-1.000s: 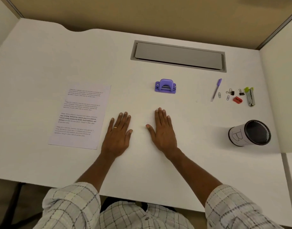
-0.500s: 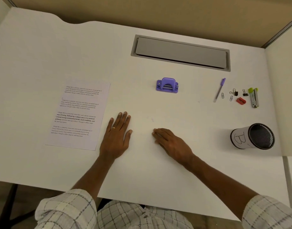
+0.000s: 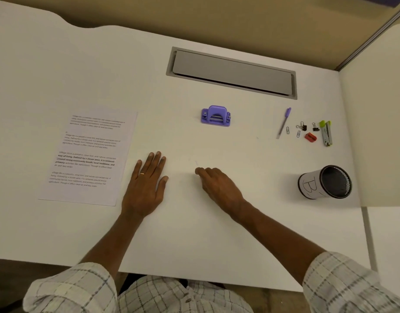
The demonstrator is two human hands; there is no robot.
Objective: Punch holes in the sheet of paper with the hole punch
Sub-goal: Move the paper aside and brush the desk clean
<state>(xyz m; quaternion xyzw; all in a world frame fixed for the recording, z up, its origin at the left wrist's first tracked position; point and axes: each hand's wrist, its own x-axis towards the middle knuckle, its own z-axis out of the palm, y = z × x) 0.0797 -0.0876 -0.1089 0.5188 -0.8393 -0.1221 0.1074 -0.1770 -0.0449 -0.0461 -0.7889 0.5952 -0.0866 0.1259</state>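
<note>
– Purple hole punch (image 3: pixel 215 116): where does it sit against the hands?
– Beyond the right hand (image 3: pixel 219 188), straight ahead of its fingertips, on the far side from the person. Well apart, no contact. Slightly right of the left hand (image 3: pixel 147 188) and farther out.
– Right hand state?
– Knuckles up, fingers loosely bent, tips down at the white bench (image 3: pixel 59 75). Nothing in it.
– Left hand?
– Palm flat on the bench, fingers straight and a little spread, a ring on one finger. Holds nothing.
– Sheet of paper (image 3: pixel 88 157)?
– Printed side up, flat, just left of the left hand. Its near right corner lies beside the wrist; no touch that I can see.
– Anything right of the right hand?
– Well off to that side, a black mesh cup (image 3: pixel 325 181) on its side with a label marked B. Beyond it, level with the punch, a purple pen (image 3: pixel 283 123), paper clips (image 3: pixel 287 130), two binder clips (image 3: pixel 304 127), a red sharpener (image 3: pixel 310 137) and a stapler (image 3: pixel 326 133).
– Farther out?
– Past the punch, a grey cable hatch (image 3: pixel 231 72) set in the bench.
</note>
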